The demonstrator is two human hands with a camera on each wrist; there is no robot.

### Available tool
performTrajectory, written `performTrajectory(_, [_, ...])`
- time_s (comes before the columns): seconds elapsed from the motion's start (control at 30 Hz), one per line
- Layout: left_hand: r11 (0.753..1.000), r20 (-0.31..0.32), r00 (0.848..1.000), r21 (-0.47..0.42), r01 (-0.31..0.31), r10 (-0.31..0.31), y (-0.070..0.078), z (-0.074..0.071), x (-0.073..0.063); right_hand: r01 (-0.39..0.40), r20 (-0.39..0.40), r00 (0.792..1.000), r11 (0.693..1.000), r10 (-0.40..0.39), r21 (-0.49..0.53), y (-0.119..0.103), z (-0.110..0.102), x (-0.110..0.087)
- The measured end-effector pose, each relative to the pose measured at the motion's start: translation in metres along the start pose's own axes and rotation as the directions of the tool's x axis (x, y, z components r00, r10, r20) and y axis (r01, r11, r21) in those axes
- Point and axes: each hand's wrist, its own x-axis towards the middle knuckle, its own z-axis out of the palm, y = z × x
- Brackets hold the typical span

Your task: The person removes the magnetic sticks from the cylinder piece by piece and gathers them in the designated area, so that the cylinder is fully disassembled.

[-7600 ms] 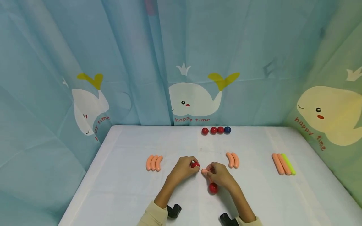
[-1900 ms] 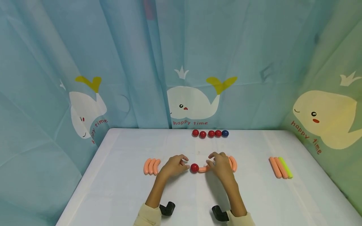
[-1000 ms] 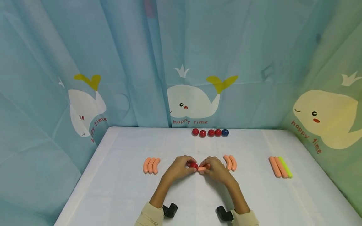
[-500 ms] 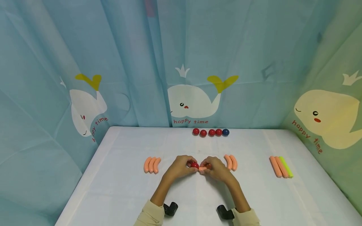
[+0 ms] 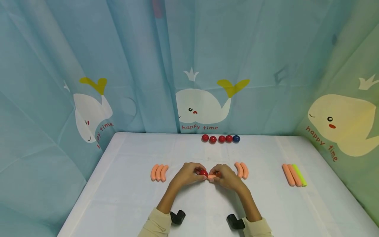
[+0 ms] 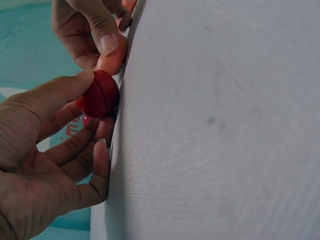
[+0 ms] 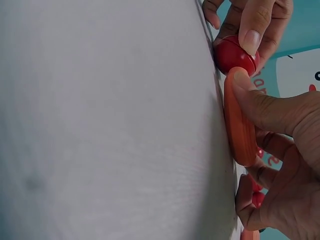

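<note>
At the middle of the table, my left hand point(image 5: 189, 173) pinches a red ball point(image 6: 101, 94) between thumb and fingers; a seam line runs round the ball. My right hand point(image 5: 226, 177) holds a curved orange sausage-shaped piece point(image 7: 239, 120), thumb on its near end and fingers behind it. That end meets the ball, low over the white tabletop point(image 5: 204, 210). Part of the piece is hidden by the right fingers in the head view.
Back row: several red balls point(image 5: 213, 140) and a blue ball point(image 5: 236, 139). Three curved orange pieces point(image 5: 158, 173) lie left, two curved pieces point(image 5: 243, 170) beside the right hand. Straight orange sticks point(image 5: 288, 174) and a green stick point(image 5: 299, 175) lie far right. Curtains point(image 5: 142, 82) enclose the table.
Earlier a red ball hung at the orange piece's lower end; one more red ball now stands in the back row. Both hands have closed from loose onto ball and piece, then stayed nearly still.
</note>
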Motion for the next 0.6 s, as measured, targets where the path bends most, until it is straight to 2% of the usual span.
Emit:
performTrajectory(0.2, [0.998, -0.032, 0.999, -0.060, 0.024, -0.026, -0.009, -0.008, -0.003, 0.006, 0.003, 1.000, 1.000, -0.006, -0.007, 0.000, -0.002, -0.003])
performTrajectory(0.4, [0.995, -0.032, 0.999, -0.096, 0.016, -0.019, -0.013, -0.011, -0.001, -0.007, -0.001, 1.000, 1.000, 0.007, 0.011, -0.002, -0.006, -0.005])
performTrajectory(0.6, [0.989, -0.036, 0.994, -0.110, 0.095, -0.100, -0.011, -0.010, 0.001, -0.017, 0.019, 1.000, 0.998, 0.016, 0.055, -0.005, -0.009, -0.005])
